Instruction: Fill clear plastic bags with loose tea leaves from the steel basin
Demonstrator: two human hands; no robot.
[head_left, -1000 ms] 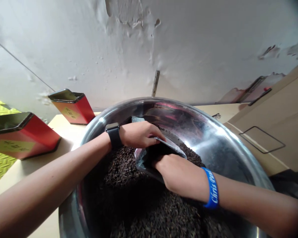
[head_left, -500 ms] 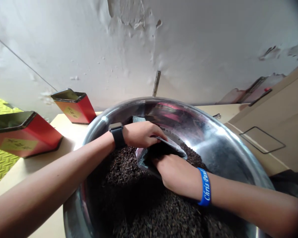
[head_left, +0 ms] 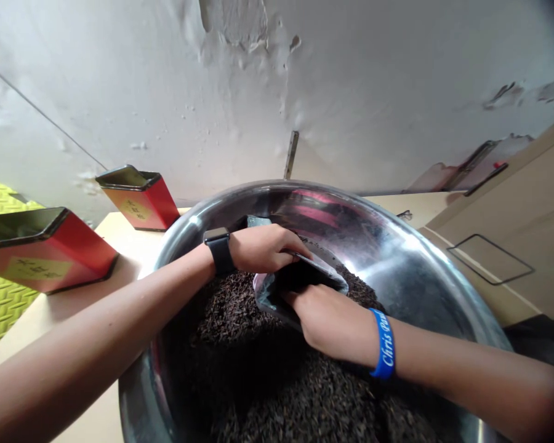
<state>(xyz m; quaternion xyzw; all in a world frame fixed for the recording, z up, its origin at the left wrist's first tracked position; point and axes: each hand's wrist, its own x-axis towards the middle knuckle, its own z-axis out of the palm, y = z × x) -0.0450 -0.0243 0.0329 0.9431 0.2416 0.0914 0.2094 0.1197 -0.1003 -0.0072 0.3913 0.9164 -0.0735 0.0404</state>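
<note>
A large steel basin holds a heap of dark dried tea leaves. Over the heap, a bag with a silvery lining lies with its mouth spread wide. My left hand, with a black watch at its wrist, is closed on the bag's far rim. Into the mouth reaches my right hand, a blue wristband behind it. Its fingers are inside the bag, so what they hold, if anything, is hidden. Behind my left hand a small pale packet or flap shows against the basin wall.
Two red tins with yellow labels stand left of the basin: a nearer tin and a farther tin, both with open tops. A pale table carries them. Behind is a peeling wall; a cardboard-coloured panel is at right.
Very little differs. My right wrist and wristband have shifted slightly to the right, with the fingers still inside the bag. My left hand keeps its hold on the rim.
</note>
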